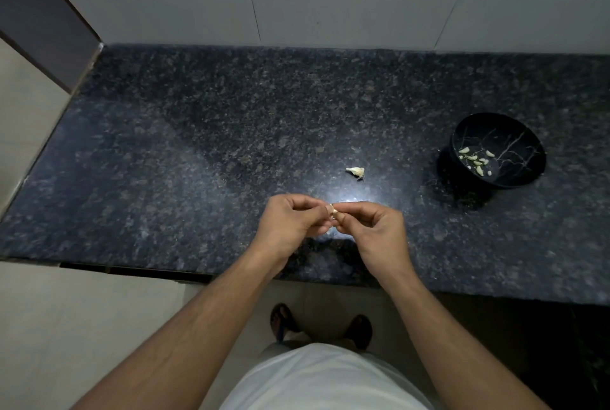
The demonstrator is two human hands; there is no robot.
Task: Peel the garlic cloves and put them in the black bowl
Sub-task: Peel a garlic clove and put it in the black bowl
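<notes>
Garlic clove (334,212) pinched between fingertips of left hand (292,223) and right hand (374,233), both curled round it, held above near edge of dark granite counter (165,162). Skin partly visible on clove; extent unclear. Black bowl (515,175) stands far right on counter, well apart, holding several peeled cloves (475,160). Garlic remnant (356,172) lies on counter beyond the hands.

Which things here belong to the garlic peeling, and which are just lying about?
In the job:
- clove, pinched between left hand and right hand
- black bowl, peeled cloves inside
- garlic piece on the counter, apparently unpeeled

Lying about:
- nothing else on the counter; only the wall tiles behind
</notes>
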